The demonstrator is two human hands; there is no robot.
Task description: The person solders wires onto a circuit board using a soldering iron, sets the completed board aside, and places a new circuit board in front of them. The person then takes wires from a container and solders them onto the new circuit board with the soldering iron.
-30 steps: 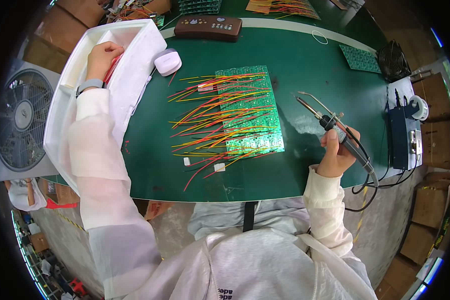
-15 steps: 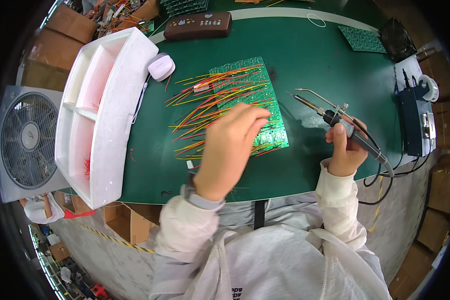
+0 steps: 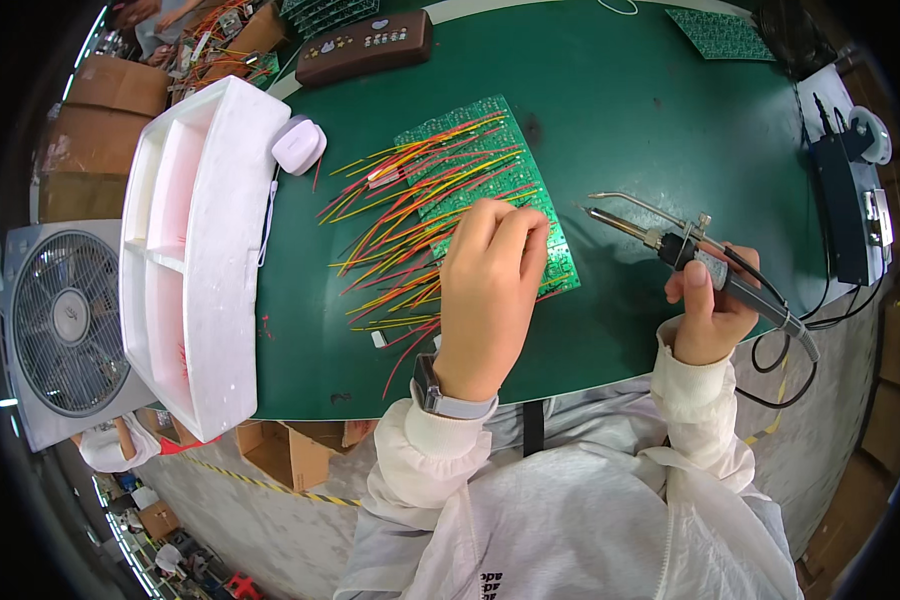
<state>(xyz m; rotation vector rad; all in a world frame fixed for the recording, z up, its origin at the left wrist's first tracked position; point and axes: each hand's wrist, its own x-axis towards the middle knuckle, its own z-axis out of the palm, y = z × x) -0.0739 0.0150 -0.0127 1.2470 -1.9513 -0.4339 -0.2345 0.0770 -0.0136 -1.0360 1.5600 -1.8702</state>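
In my right hand [image 3: 712,308] is a soldering iron [image 3: 715,272] with a thin metal feed tube clamped alongside; its tip points left, apart from the board. A green circuit board panel [image 3: 557,262] lies on the table, with several rows of red and yellow wires [image 3: 390,215] sticking out to its left. Over the panel's near part is my left hand [image 3: 495,285], fingers curled together. What the fingertips pinch, if anything, is hidden. Near that wrist lies a small white connector [image 3: 378,340].
A white foam tray [image 3: 235,290] with compartments holds red wires at left, beside a fan [image 3: 70,320]. A lilac case [image 3: 299,146] and a brown pencil case [image 3: 365,48] lie farther back. At right stands a dark soldering station [image 3: 842,210]; another board panel [image 3: 720,35] lies far right.
The whole view has shifted and tilted slightly. My left hand has curled its fingers more over the board. My right hand still holds the soldering iron, slightly farther right and lower in view.
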